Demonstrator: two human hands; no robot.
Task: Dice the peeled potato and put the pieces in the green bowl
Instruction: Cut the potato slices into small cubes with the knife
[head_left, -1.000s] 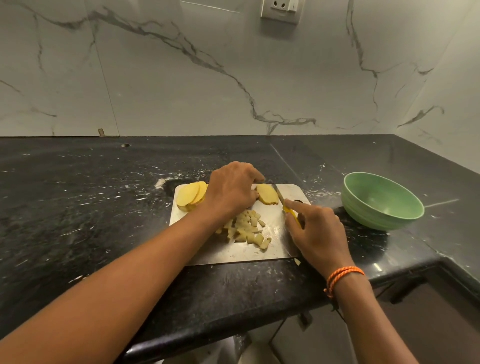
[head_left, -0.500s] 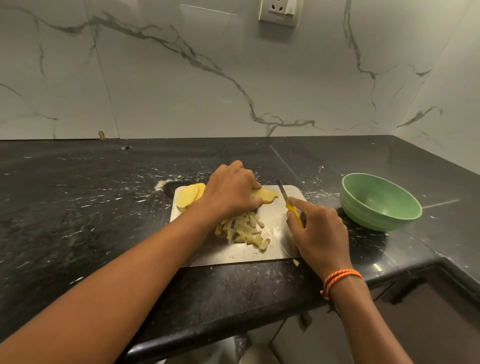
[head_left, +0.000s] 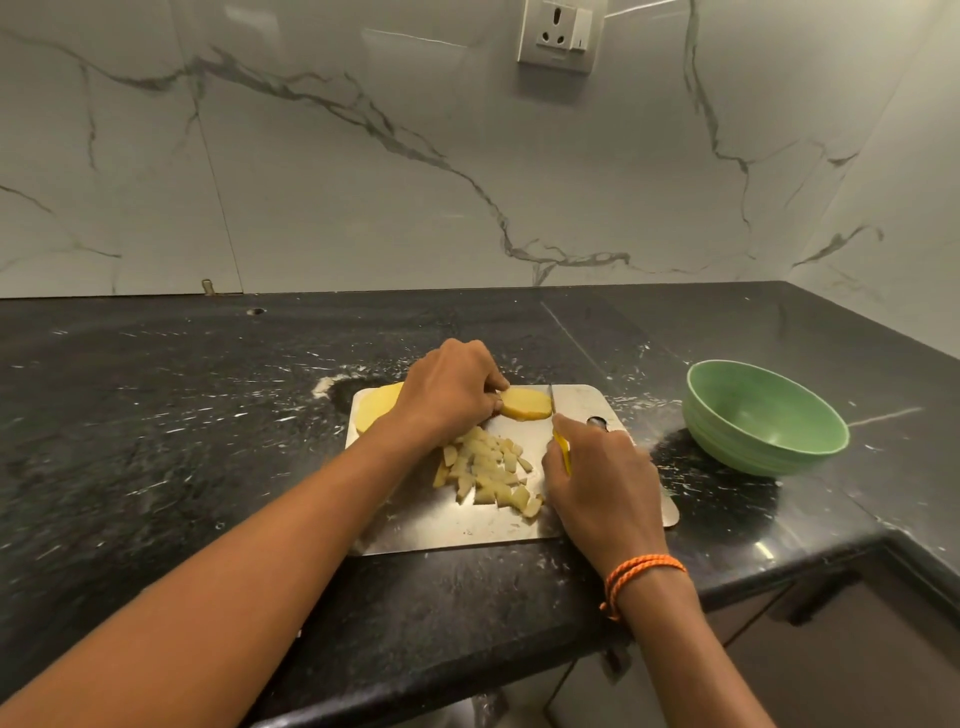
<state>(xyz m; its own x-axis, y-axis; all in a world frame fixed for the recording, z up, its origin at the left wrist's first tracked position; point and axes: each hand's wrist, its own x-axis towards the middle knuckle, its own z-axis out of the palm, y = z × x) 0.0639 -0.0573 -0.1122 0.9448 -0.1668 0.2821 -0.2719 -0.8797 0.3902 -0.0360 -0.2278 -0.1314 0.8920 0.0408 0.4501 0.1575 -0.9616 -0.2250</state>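
A steel cutting board (head_left: 587, 402) lies on the black counter. My left hand (head_left: 449, 395) presses down on a stack of yellow potato slices (head_left: 527, 404) at the board's far side. More slices (head_left: 375, 408) lie to the left, partly hidden by that hand. A pile of diced potato (head_left: 491, 470) sits mid-board. My right hand (head_left: 597, 475) grips a yellow-handled knife (head_left: 560, 441), its blade tip right beside the held slices. The green bowl (head_left: 763, 415) stands to the right of the board, with nothing visible inside.
The black stone counter (head_left: 182, 441) has a front edge close to the board, and it turns a corner at the right behind the bowl. A marble wall with a power socket (head_left: 561, 34) rises behind. A small hole (head_left: 255, 312) marks the far counter.
My left hand has slid the slice stack a little to the right and settled its fingertips on it. The knife has moved in close to the stack's right end.
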